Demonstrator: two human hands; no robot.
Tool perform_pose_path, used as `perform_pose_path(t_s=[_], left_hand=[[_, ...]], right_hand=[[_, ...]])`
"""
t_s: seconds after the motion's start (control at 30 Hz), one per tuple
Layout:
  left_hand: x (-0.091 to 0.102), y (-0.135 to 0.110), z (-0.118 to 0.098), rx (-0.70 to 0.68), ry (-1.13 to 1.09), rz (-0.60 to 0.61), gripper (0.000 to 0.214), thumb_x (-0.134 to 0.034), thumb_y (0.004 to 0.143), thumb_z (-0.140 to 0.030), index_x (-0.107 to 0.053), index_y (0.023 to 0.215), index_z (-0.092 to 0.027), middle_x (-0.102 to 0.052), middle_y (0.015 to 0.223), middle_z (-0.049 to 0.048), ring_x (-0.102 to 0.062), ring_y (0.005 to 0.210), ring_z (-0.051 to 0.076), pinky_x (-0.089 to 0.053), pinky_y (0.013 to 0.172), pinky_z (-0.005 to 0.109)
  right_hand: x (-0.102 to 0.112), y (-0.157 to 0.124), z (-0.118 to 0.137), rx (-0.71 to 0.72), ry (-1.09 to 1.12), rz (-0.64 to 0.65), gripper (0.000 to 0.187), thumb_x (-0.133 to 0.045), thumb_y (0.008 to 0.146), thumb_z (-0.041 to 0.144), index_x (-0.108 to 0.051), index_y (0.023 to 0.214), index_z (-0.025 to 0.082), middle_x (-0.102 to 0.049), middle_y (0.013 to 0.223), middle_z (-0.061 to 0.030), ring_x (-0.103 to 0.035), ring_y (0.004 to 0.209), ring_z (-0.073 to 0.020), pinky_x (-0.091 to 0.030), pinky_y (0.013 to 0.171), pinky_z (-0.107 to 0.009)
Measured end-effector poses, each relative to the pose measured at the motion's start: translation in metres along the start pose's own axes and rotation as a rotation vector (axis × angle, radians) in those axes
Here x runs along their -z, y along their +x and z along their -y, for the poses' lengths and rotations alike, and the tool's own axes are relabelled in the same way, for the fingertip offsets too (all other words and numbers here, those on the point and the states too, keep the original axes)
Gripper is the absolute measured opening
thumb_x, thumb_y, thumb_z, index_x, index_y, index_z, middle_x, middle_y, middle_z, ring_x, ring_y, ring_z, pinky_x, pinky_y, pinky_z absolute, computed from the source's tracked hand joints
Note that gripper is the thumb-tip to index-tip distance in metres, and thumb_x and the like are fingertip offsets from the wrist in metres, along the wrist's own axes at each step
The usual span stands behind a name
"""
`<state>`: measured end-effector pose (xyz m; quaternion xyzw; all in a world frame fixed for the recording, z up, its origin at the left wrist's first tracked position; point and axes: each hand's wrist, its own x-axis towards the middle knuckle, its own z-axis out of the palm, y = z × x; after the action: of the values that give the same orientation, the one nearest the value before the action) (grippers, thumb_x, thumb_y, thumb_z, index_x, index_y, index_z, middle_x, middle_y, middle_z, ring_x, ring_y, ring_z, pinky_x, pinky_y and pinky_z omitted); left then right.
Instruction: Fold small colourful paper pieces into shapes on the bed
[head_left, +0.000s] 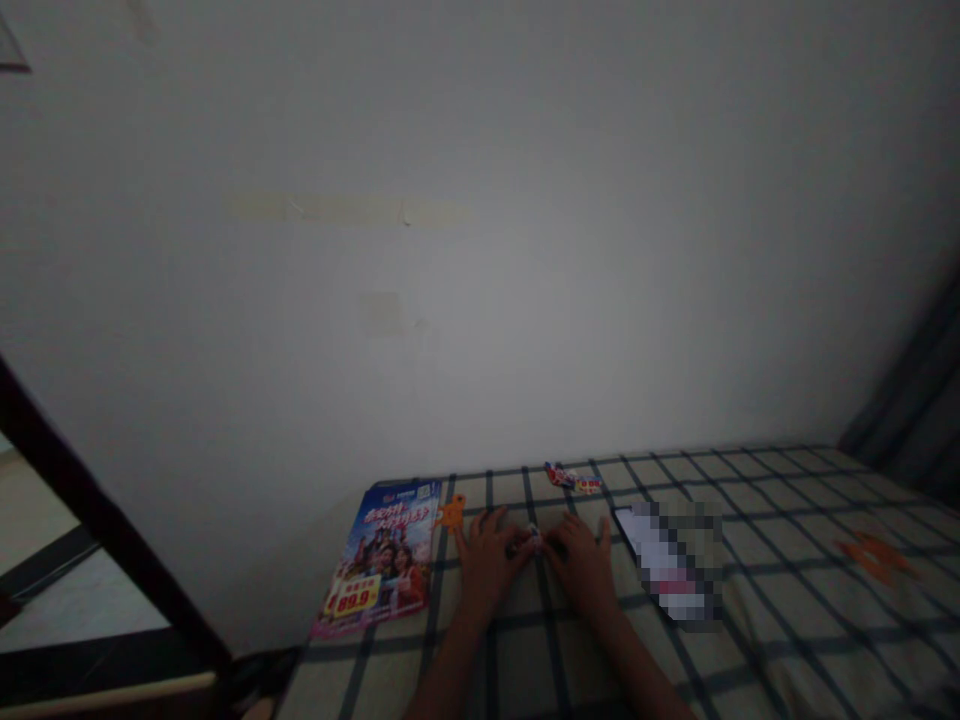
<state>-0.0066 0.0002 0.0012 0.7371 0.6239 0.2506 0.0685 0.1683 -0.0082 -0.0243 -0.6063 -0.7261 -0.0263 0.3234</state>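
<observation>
My left hand [486, 560] and my right hand [583, 562] rest side by side on a checked sheet [757, 600], fingertips meeting over a small pale folded piece [534, 538] pinched between them. Both hands have their fingers bent onto it. A colourful printed flyer [384, 556] lies just left of my left hand, with a small orange shape [452, 513] at its upper right corner. A little folded red, white and blue paper piece [571, 478] lies beyond my hands near the wall. The light is dim and the held piece is too small to make out.
A phone with a lit, blurred screen [667, 562] lies right of my right hand. An orange shape [874, 555] sits on the sheet at the far right. A bare wall [480, 250] rises close behind. A dark bed-frame post [97, 520] slants at the left.
</observation>
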Motion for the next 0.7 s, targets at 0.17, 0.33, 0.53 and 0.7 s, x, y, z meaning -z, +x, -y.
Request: perform_pose_path(t_s=[0.17, 0.33, 0.53, 0.7], left_hand=[[0.0, 0.0, 0.0, -0.001, 0.013, 0.02, 0.035, -0.053, 0.087, -0.067, -0.074, 0.099, -0.042, -0.055, 0.145, -0.0036, -0.038, 0.138, 0.033, -0.012, 0.114, 0.068], [0.0, -0.001, -0.001, -0.003, 0.023, 0.003, 0.035, -0.053, 0.088, -0.066, -0.075, 0.097, -0.041, -0.056, 0.144, -0.0036, -0.04, 0.137, 0.033, -0.011, 0.115, 0.068], [-0.002, -0.002, 0.002, -0.015, 0.016, -0.012, 0.034, -0.051, 0.09, -0.064, -0.075, 0.096, -0.041, -0.057, 0.143, -0.004, -0.04, 0.137, 0.033, -0.01, 0.115, 0.068], [-0.001, -0.001, 0.001, 0.005, 0.04, 0.025, 0.026, -0.057, 0.089, -0.057, -0.075, 0.099, -0.041, -0.056, 0.145, -0.0041, -0.039, 0.138, 0.032, -0.01, 0.116, 0.068]], right_hand=[[0.004, -0.001, 0.005, 0.013, -0.022, -0.003, 0.018, -0.051, 0.095, 0.03, -0.069, 0.092, 0.027, -0.073, 0.101, -0.0039, -0.055, 0.125, -0.027, -0.001, 0.115, -0.069], [0.008, -0.002, 0.008, 0.017, -0.028, 0.006, 0.019, -0.051, 0.096, 0.031, -0.069, 0.094, 0.028, -0.074, 0.102, -0.0029, -0.053, 0.127, -0.0262, 0.001, 0.115, -0.068], [0.009, 0.001, 0.01, -0.005, -0.059, 0.024, 0.017, -0.053, 0.096, 0.03, -0.069, 0.094, 0.031, -0.073, 0.106, -0.0008, -0.053, 0.127, -0.0269, -0.001, 0.113, -0.072], [0.012, 0.002, 0.013, 0.007, -0.078, 0.004, 0.019, -0.052, 0.096, 0.028, -0.07, 0.093, 0.031, -0.073, 0.105, -0.0006, -0.054, 0.125, -0.0268, -0.001, 0.113, -0.072]])
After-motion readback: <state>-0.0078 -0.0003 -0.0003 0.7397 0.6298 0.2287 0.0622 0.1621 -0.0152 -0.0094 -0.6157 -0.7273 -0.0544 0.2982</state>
